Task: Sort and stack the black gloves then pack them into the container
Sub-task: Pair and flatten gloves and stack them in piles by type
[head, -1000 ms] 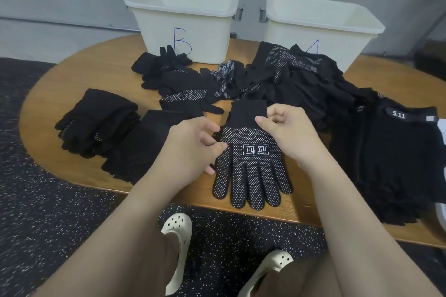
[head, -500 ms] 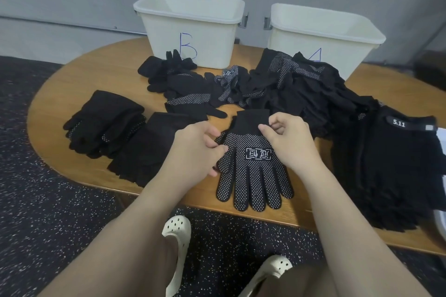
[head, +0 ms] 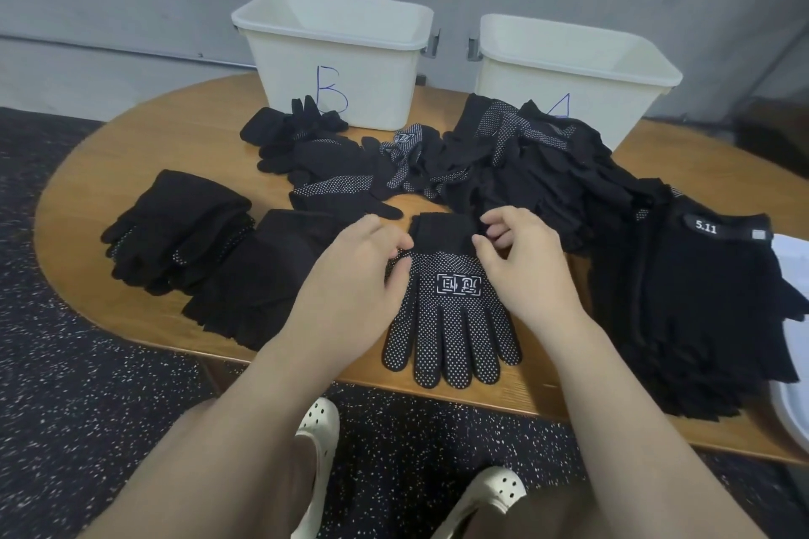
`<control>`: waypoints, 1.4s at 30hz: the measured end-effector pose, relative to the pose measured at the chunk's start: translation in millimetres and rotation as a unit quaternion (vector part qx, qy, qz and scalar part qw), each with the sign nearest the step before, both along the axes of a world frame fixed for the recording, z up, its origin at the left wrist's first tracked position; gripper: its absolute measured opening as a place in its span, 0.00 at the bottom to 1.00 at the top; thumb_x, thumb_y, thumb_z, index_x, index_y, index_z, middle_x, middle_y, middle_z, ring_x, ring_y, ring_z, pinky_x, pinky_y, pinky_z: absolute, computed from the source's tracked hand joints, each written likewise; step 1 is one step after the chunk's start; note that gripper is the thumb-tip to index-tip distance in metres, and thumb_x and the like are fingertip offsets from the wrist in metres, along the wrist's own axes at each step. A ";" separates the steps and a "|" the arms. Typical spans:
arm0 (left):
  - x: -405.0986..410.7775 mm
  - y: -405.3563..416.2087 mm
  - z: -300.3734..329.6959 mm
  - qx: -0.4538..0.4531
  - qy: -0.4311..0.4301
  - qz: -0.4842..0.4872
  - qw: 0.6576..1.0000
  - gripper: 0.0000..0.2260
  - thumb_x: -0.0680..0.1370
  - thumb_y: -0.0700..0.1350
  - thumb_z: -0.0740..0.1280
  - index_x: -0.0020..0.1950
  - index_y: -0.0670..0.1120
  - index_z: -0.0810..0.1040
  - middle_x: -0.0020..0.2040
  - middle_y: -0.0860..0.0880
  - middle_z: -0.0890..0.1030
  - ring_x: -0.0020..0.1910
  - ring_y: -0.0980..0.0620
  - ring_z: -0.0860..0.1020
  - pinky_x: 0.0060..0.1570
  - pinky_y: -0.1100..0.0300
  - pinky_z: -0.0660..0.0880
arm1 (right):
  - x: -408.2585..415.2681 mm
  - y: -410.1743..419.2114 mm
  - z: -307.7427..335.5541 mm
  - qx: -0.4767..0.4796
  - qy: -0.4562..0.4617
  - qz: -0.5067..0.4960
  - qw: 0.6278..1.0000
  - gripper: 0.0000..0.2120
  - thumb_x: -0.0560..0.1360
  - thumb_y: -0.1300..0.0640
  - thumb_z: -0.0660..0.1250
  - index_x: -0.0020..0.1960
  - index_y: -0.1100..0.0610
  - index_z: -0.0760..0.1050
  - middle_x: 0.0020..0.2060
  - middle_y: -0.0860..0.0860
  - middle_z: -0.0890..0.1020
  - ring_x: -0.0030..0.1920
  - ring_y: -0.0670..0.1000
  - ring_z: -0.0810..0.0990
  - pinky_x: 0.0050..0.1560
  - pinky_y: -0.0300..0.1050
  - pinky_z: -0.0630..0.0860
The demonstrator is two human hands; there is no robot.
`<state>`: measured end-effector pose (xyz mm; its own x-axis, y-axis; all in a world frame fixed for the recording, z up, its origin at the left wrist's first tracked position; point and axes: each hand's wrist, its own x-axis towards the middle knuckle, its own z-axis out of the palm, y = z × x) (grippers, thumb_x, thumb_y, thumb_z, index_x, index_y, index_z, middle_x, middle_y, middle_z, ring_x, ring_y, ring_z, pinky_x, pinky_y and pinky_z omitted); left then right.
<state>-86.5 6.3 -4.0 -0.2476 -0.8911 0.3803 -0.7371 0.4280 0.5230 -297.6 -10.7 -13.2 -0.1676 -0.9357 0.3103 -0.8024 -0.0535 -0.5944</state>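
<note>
Both hands [head: 350,276] [head: 521,271] pinching dotted glove [head: 451,319], bin "B" [head: 337,61], "5.11" stack [head: 700,276], second bin's letter [head: 558,107] possibly "A"

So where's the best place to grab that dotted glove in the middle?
Probably the plain knit cuff of the dotted glove, pinched from its two side edges. The glove lies flat with its fingers toward the table edge, and the left hand and right hand sit at either side of the cuff.

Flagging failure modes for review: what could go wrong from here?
1. The black dotted glove has fingertips past the edge of the wooden table; a tug could drop it.
2. The loose black glove heap lies just behind; the right hand may snag extras.
3. The left hand hides its grip.
</note>
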 end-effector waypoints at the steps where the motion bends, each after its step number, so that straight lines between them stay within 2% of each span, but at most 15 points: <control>1: -1.8 -1.5 -0.8 -0.011 -0.015 -0.013 1.000 0.09 0.82 0.44 0.66 0.60 0.46 0.81 0.53 0.54 0.76 0.54 0.54 0.76 0.56 0.61 0.73 | 2.0 2.0 0.8 -0.019 0.013 0.002 1.000 0.10 0.79 0.56 0.70 0.60 0.55 0.79 0.49 0.46 0.78 0.46 0.43 0.76 0.53 0.42 0.75; 4: -10.7 -7.4 -5.4 -0.017 -0.076 -0.057 0.995 0.15 0.84 0.46 0.62 0.69 0.44 0.79 0.68 0.49 0.77 0.68 0.51 0.72 0.69 0.56 0.69 | 8.4 4.6 -1.5 -0.059 0.057 0.048 0.995 0.10 0.80 0.59 0.67 0.61 0.58 0.79 0.54 0.48 0.78 0.55 0.48 0.77 0.59 0.47 0.75; 7: -21.0 -7.9 -11.4 0.039 -0.151 -0.083 0.984 0.23 0.87 0.51 0.56 0.80 0.44 0.66 0.81 0.46 0.64 0.81 0.49 0.59 0.79 0.55 0.55 | 13.8 4.8 -9.2 -0.033 0.086 0.118 0.989 0.13 0.82 0.64 0.61 0.64 0.59 0.78 0.61 0.50 0.79 0.62 0.51 0.77 0.66 0.51 0.74; 9: -24.8 -5.2 -18.3 0.072 -0.203 -0.087 0.973 0.26 0.87 0.55 0.50 0.84 0.45 0.55 0.84 0.47 0.53 0.83 0.50 0.50 0.80 0.56 0.46 | 16.0 4.8 -13.2 0.017 0.092 0.147 0.985 0.19 0.82 0.67 0.58 0.71 0.59 0.75 0.68 0.51 0.77 0.68 0.51 0.75 0.72 0.47 0.71; 12: -24.3 -2.5 -24.9 0.085 -0.256 -0.079 0.960 0.29 0.86 0.58 0.42 0.84 0.47 0.44 0.85 0.49 0.44 0.83 0.51 0.43 0.81 0.54 0.40 | 17.2 5.8 -15.4 0.091 0.110 0.171 0.975 0.23 0.86 0.61 0.54 0.80 0.57 0.64 0.79 0.49 0.66 0.79 0.47 0.61 0.77 0.36 0.53; 14: -22.2 -2.7 -26.6 0.080 -0.274 -0.079 0.955 0.34 0.81 0.62 0.33 0.84 0.48 0.41 0.84 0.50 0.42 0.83 0.51 0.41 0.80 0.54 0.38 | 15.8 7.9 -16.4 0.122 0.133 0.191 0.965 0.25 0.88 0.54 0.51 0.83 0.54 0.55 0.82 0.46 0.57 0.81 0.42 0.50 0.78 0.35 0.44; 16: -19.5 -0.9 -27.2 0.071 -0.284 -0.084 0.952 0.38 0.76 0.63 0.29 0.84 0.47 0.41 0.84 0.49 0.41 0.83 0.50 0.41 0.79 0.54 0.37 | 13.6 10.5 -16.2 0.145 0.177 0.205 0.952 0.26 0.88 0.49 0.46 0.84 0.52 0.48 0.83 0.44 0.49 0.81 0.40 0.43 0.80 0.38 0.39; 20: -9.3 15.6 -27.5 0.057 -0.290 -0.089 0.951 0.39 0.79 0.67 0.35 0.84 0.45 0.47 0.85 0.46 0.47 0.84 0.49 0.45 0.80 0.54 0.39 | 9.9 13.4 -13.5 0.174 0.212 0.219 0.936 0.28 0.87 0.45 0.42 0.84 0.51 0.42 0.83 0.43 0.42 0.81 0.41 0.37 0.81 0.42 0.36; 22: -5.1 23.2 -26.2 0.063 -0.290 -0.095 0.950 0.42 0.78 0.70 0.38 0.84 0.44 0.48 0.85 0.46 0.47 0.84 0.49 0.45 0.80 0.54 0.40 | 9.5 15.7 -12.7 0.178 0.221 0.220 0.933 0.28 0.87 0.44 0.41 0.84 0.51 0.41 0.83 0.43 0.40 0.81 0.41 0.35 0.81 0.42 0.36; 27: -2.5 30.4 -20.9 0.083 -0.322 -0.109 0.937 0.51 0.71 0.78 0.36 0.84 0.44 0.37 0.83 0.47 0.36 0.82 0.51 0.35 0.81 0.54 0.36 | 12.6 22.2 -11.6 0.182 0.227 0.196 0.936 0.31 0.85 0.38 0.40 0.84 0.50 0.38 0.82 0.42 0.38 0.80 0.41 0.33 0.81 0.44 0.35; 30: 0.0 34.9 -18.0 0.095 -0.327 -0.116 0.933 0.55 0.68 0.81 0.38 0.83 0.44 0.35 0.83 0.47 0.34 0.81 0.52 0.33 0.81 0.54 0.36 | 13.8 22.3 -12.6 0.183 0.227 0.186 0.938 0.35 0.83 0.33 0.39 0.84 0.50 0.38 0.82 0.42 0.37 0.81 0.42 0.34 0.81 0.45 0.35; 34: 1.2 40.9 -14.9 0.109 -0.313 -0.106 0.937 0.57 0.68 0.83 0.42 0.83 0.44 0.36 0.83 0.47 0.35 0.82 0.52 0.34 0.82 0.52 0.39 | 14.3 21.8 -13.5 0.184 0.222 0.172 0.942 0.35 0.83 0.34 0.40 0.84 0.50 0.39 0.82 0.43 0.38 0.81 0.44 0.34 0.80 0.45 0.34; 36: 0.1 43.7 -8.9 0.098 -0.304 -0.091 0.943 0.55 0.69 0.82 0.40 0.83 0.44 0.37 0.83 0.47 0.35 0.82 0.52 0.34 0.81 0.54 0.38 | 13.1 21.8 -11.6 0.183 0.221 0.166 0.944 0.35 0.84 0.35 0.41 0.84 0.51 0.40 0.83 0.44 0.39 0.81 0.44 0.34 0.80 0.45 0.34; 39: 1.4 37.6 6.8 0.050 -0.273 -0.066 0.959 0.46 0.76 0.75 0.39 0.84 0.44 0.41 0.84 0.47 0.38 0.82 0.53 0.36 0.81 0.54 0.38 | 13.3 21.5 -8.1 0.168 0.216 0.156 0.949 0.35 0.84 0.36 0.45 0.85 0.53 0.45 0.84 0.46 0.44 0.82 0.45 0.37 0.81 0.46 0.35; 42: 13.6 18.9 16.5 -0.004 -0.254 -0.021 0.967 0.39 0.80 0.69 0.41 0.85 0.45 0.49 0.85 0.48 0.46 0.83 0.51 0.42 0.81 0.52 0.39 | 19.8 16.8 -2.4 0.122 0.172 0.150 0.966 0.33 0.85 0.38 0.51 0.83 0.56 0.58 0.83 0.49 0.55 0.83 0.46 0.43 0.80 0.43 0.40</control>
